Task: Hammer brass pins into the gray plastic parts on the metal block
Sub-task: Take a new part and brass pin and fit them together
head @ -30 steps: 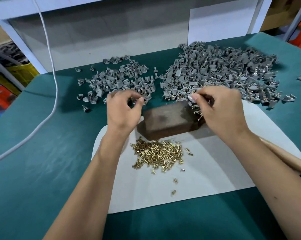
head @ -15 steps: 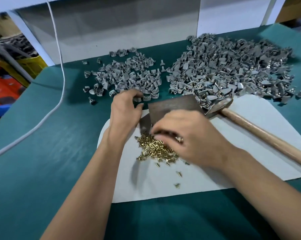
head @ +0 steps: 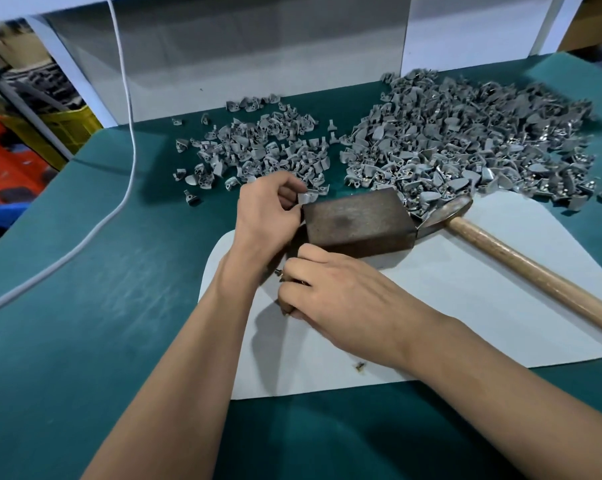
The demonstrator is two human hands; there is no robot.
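A dark metal block [head: 356,220] lies on a white sheet [head: 466,306]. My left hand [head: 265,216] pinches one gray plastic part [head: 307,197] at the block's near-left corner. My right hand [head: 337,292] lies curled over the heap of brass pins just in front of the block, hiding most of it; a few pins [head: 279,271] peek out by the fingertips. Whether the fingers pinch a pin cannot be seen. One stray pin [head: 361,367] lies on the sheet near my right wrist. The hammer [head: 521,261] rests to the right of the block, head against it.
A small heap of gray parts [head: 258,150] lies behind the block on the left, and a large heap [head: 466,143] on the right, both on the green table [head: 85,306]. A white cable [head: 126,140] runs down the left side. A white wall panel closes the back.
My right hand came from the large heap down onto the brass pins and now sits lower and further left over them. My left hand still holds its gray part by the block.
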